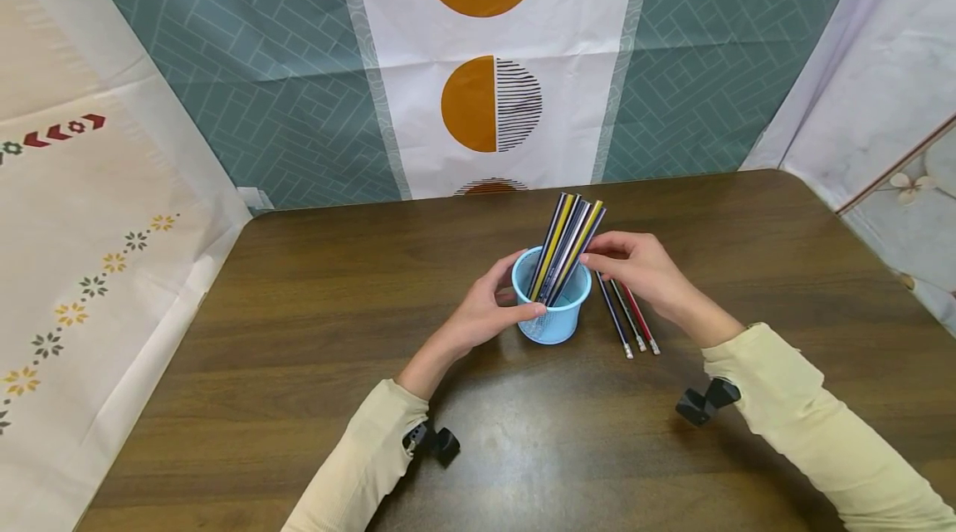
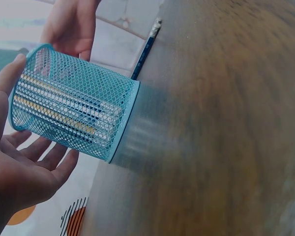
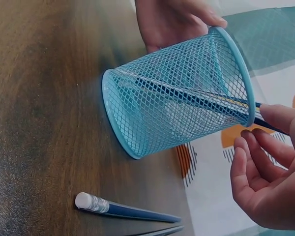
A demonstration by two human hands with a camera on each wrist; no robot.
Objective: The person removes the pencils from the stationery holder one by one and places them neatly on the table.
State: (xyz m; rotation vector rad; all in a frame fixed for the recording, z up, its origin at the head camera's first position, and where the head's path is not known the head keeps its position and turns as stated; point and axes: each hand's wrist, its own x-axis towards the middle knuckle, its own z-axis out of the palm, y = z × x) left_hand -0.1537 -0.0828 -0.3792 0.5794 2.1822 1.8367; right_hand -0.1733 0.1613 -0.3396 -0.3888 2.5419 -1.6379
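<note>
A light blue mesh pencil cup (image 1: 551,324) stands upright on the table, with several pencils (image 1: 560,254) in dark blue, yellow and silvery tones leaning inside it. My left hand (image 1: 485,308) holds the cup from the left, its thumb at the near rim and its fingers around the far side. At the right of the rim, my right hand (image 1: 631,266) has thumb and fingertips about a dark pencil (image 3: 271,126) in the cup; the thumb partly hides the contact. Beside the cup lie three loose pencils (image 1: 635,320) with white erasers, two dark and one red, partly under the right hand.
The brown wooden table (image 1: 336,308) ends at a back edge near a teal and white patterned cloth (image 1: 314,100). Pale cloths hang at the left and right. A small black device (image 1: 433,442) sits at each wrist.
</note>
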